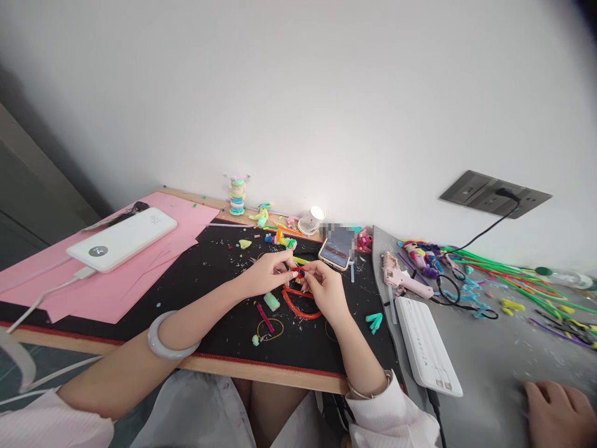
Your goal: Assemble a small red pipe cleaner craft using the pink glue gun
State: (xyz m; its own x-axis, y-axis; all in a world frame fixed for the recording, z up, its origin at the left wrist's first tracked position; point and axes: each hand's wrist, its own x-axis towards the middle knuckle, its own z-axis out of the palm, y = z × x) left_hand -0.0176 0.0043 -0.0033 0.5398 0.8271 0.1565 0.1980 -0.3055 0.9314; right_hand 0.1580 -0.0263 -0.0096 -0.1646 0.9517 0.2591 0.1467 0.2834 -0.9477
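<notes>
My left hand (270, 274) and my right hand (328, 289) meet over the black mat (209, 323), fingertips pinched together. Between them is a small red pipe-cleaner piece (299, 272) with a dark bit, partly hidden by the fingers. Just below, a bent orange-red pipe cleaner (303, 314) curves in a loop; whether it joins the held piece I cannot tell. Near my left hand lie a mint-green fuzzy piece (271, 302), a magenta strip (265, 318) and a rubber band (282, 330). A teal bent piece (374, 322) rests right of my right forearm.
A phone (336, 247) and a paper cup (311, 220) stand behind my hands. White power bank (124, 239) lies on pink paper (107, 295) at left. At right are a pink glue gun (403, 278), another power bank (429, 345), pipe cleaners (508, 274) and another person's hand (559, 410).
</notes>
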